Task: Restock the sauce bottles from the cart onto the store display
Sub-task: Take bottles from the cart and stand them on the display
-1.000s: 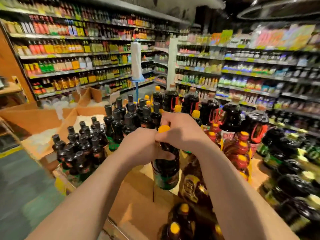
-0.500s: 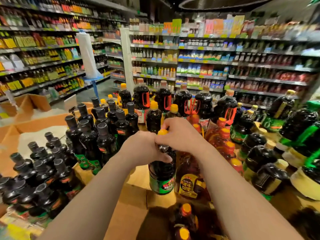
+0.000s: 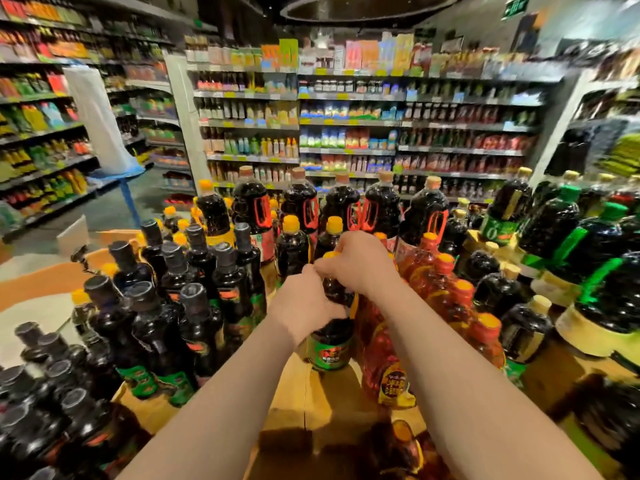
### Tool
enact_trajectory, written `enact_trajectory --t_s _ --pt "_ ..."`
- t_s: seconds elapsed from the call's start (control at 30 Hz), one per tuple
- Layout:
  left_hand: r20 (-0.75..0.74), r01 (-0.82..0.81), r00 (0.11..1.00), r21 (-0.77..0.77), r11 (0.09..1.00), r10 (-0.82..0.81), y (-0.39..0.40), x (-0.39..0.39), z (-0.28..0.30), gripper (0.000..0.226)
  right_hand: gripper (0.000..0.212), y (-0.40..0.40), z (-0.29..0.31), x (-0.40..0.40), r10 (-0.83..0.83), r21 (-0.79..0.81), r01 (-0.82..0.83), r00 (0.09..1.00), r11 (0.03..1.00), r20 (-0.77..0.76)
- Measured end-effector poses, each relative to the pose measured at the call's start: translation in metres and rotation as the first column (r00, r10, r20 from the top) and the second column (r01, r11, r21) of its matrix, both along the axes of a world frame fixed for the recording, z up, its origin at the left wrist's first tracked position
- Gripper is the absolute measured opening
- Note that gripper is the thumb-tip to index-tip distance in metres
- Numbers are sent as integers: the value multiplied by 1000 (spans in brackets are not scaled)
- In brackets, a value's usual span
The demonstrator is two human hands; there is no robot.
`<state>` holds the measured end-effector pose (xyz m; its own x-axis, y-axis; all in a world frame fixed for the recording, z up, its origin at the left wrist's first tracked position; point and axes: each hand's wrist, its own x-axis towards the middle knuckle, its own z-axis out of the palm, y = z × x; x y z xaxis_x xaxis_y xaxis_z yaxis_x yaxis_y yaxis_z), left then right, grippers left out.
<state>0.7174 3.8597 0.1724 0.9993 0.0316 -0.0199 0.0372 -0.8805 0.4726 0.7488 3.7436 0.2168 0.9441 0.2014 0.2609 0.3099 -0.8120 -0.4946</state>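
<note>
Display largely stocked: black-capped bottles [image 3: 194, 306] fill the left. Left hand [image 3: 304, 306] wraps the body of a dark bottle [image 3: 330, 344] at centre; right hand [image 3: 353, 261] grips its neck. Its base sits at the cardboard [image 3: 294, 403], a bare patch left. Red bottles [image 3: 433, 289] just right. Cart not visible.

Background aisle of a grocery store.
Stocked wall shelves [image 3: 349, 123] across the back and left, packed with blurred coloured packages; white plastic-wrapped roll [image 3: 98, 119] on a blue stand [image 3: 127, 199] at left; green exit sign [image 3: 516, 6] up high.
</note>
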Motion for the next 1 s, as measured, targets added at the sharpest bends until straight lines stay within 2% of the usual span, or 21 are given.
enact_trajectory --t_s 0.23,0.33,0.53,0.7,1.0 --pt "-62 51 996 -89 995 -57 5 42 -5 86 46 8 -8 35 -95 -6 95 994 995 -56" --pt "-83 67 994 -87 994 -74 6 61 -9 91 46 9 -14 50 -130 -3 130 988 991 -83" --pt "-144 30 988 -123 992 -48 5 85 -17 88 48 18 -21 69 -197 -24 195 974 980 -111" --pt "-137 39 989 -114 993 -54 0 93 -24 83 45 16 -25 75 -245 -46 241 962 969 -118" --pt "-83 66 994 -44 997 -69 1 88 -31 82 39 12 -20 63 -197 -228 163 971 960 -134"
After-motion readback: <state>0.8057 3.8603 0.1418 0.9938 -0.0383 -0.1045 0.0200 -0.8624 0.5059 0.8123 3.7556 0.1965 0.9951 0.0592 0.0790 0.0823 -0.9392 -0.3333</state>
